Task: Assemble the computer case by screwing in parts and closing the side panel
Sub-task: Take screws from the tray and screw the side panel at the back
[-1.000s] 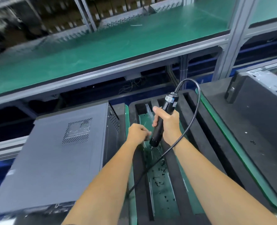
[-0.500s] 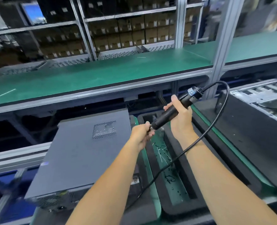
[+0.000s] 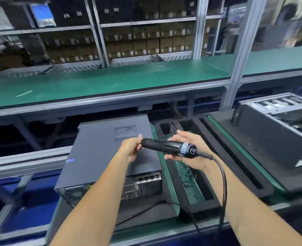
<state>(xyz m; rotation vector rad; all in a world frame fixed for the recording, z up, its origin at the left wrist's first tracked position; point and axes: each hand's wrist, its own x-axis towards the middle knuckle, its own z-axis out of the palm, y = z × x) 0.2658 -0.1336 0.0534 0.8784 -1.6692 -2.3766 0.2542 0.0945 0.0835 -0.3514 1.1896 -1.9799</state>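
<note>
I have the electric screwdriver [image 3: 168, 148] lying nearly level across my right hand [image 3: 187, 151], bit end pointing left, cord [image 3: 223, 183] trailing from its butt down toward me; the palm cradles the barrel, but the fingers look loose rather than wrapped, and I cannot tell how firmly they hold; my left hand [image 3: 131, 148] is at the tip, thumb and fingers pinched there, though what sits between them is too small to make out; my guess is a screw being seated on the bit; the computer case [image 3: 109, 157] lies flat on the tabletop [image 3: 171, 192] just below and left of my hands, its side panel [image 3: 100, 150] already on and facing up, vent grille toward the far end, rear ports turned toward me; to its right sits a black foam tray [image 3: 215, 137] with a green-floored slot holding loose screws [image 3: 189, 176]; a second, open chassis [image 3: 278, 125] stands farther right; step in hand, as I judge it: loading the driver for fastening the panel; next move calls for tipping the driver toward the case, keeping whatever is pinched square on the bit, then finding a screw hole along the rear edge; the holes are not resolvable from here; risk: the screw dropping off the bit during the swing
</note>
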